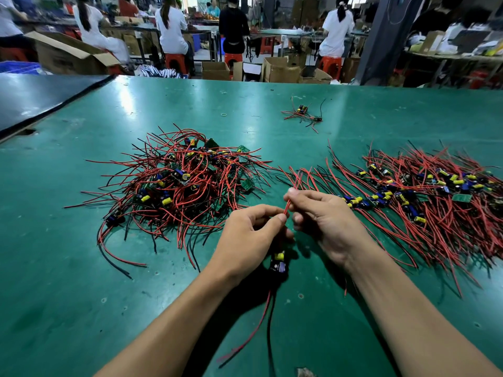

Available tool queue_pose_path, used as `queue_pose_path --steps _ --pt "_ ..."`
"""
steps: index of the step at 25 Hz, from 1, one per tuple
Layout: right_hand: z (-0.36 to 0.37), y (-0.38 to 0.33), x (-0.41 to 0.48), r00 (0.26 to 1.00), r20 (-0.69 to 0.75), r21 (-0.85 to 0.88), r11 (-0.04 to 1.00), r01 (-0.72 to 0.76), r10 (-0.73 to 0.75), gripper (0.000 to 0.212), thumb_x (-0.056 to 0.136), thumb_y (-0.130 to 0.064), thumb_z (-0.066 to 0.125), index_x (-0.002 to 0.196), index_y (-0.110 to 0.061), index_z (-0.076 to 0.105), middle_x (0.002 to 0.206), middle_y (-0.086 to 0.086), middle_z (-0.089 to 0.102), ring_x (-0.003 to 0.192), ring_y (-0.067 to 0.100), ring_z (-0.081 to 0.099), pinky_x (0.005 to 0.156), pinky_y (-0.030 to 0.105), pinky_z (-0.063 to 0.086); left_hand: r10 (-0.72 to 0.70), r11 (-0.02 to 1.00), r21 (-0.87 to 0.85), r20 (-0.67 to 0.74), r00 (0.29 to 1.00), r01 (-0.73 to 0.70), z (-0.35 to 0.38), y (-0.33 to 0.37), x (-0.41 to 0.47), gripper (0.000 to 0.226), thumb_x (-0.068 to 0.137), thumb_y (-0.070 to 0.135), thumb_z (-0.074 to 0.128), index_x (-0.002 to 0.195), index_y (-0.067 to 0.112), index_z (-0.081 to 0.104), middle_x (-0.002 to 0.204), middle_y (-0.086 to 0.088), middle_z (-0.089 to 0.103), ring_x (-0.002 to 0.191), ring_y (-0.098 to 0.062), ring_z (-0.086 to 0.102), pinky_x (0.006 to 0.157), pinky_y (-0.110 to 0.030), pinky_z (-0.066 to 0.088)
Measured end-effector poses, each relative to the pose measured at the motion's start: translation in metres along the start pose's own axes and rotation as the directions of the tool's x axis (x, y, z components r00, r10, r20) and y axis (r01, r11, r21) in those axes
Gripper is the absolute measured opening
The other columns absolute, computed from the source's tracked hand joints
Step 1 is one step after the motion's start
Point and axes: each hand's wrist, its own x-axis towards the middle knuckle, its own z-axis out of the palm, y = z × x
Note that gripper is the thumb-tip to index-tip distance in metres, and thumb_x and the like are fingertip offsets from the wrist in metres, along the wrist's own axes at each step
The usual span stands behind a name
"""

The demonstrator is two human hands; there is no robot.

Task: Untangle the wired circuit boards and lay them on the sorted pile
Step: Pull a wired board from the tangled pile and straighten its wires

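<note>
On the counter (81, 268), the tangled heap (177, 183) lies centre-left, the sorted pile (424, 197) at right, a small cluster (303, 115) upper centre behind them.

Green table (81, 268) carries a tangled heap (179, 183) of red-and-black-wired boards, the combed-out sorted pile (424, 202) near the heap's right, a small stray cluster (303, 115) well beyond the heap, and a tiny ring (223, 114) behind the heap.

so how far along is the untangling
Done: a wide sorted pile lies combed out on the right. In hand: the left hand and right hand pinch the red wires of one board hanging below. Left: a big tangled heap, plus a small clump farther back.
</note>
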Motion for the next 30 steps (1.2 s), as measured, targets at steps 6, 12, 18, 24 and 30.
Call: queue_pose_path --steps 6,12,18,24,30 --pt "-0.002 0.005 -0.001 0.999 0.033 -0.29 0.956 0.036 -0.028 0.025 0.068 -0.033 0.082 0.079 -0.011 0.077 0.067 0.006 0.058 0.049 0.009 0.048 0.045 0.019 0.042 -0.077 0.99 -0.116 0.01 0.997 0.077 -0.006 -0.004 0.002 0.012 0.095 0.005 0.059 0.086 0.002 0.067 0.066 -0.01 0.069 0.06 -0.025 0.07 0.059 -0.032 0.059" --pt "-0.01 -0.003 0.006 0.986 -0.16 -0.035 0.999 0.035 -0.04 0.017 0.073 -0.02 0.079 0.08 -0.008 0.069 0.061 0.002 0.055 0.042 0.006 0.042 0.042 0.017 0.037 -0.092 0.987 -0.121 0.128 0.987 0.108 -0.007 -0.003 0.0 0.01 0.095 0.001 0.056 0.093 -0.006 0.062 0.067 -0.012 0.067 0.06 -0.027 0.068 0.065 -0.037 0.059" --pt "-0.007 -0.016 0.003 0.952 0.031 0.448 0.847 -0.287 0.306 0.016 0.077 -0.015 0.068 0.067 -0.005 0.061 0.056 -0.002 0.04 0.034 0.004 0.031 0.033 0.015 0.026 -0.083 0.987 -0.123 0.189 0.979 0.108 -0.007 -0.002 -0.002 0.011 0.097 0.005 0.055 0.094 -0.002 0.063 0.072 -0.013 0.065 0.066 -0.027 0.066 0.075 -0.048 0.058" --pt "0.0 -0.007 0.002 0.991 -0.044 0.238 0.965 -0.112 0.126 0.024 0.075 -0.028 0.073 0.081 -0.006 0.066 0.059 -0.003 0.048 0.038 0.003 0.035 0.037 0.015 0.03 -0.101 0.986 -0.116 0.148 0.984 0.118 -0.007 -0.004 0.0 0.013 0.098 0.009 0.055 0.093 0.001 0.062 0.069 -0.009 0.067 0.062 -0.026 0.067 0.069 -0.042 0.058" --pt "0.001 0.007 -0.008 0.991 0.134 -0.277 0.96 0.04 -0.002 0.023 0.085 -0.03 0.077 0.086 -0.006 0.076 0.06 0.005 0.06 0.043 0.007 0.046 0.04 0.017 0.04 -0.152 0.971 -0.175 0.085 0.985 0.164 -0.01 -0.002 0.003 0.018 0.098 0.012 0.056 0.083 0.008 0.065 0.065 -0.004 0.065 0.055 -0.02 0.066 0.053 -0.026 0.05"
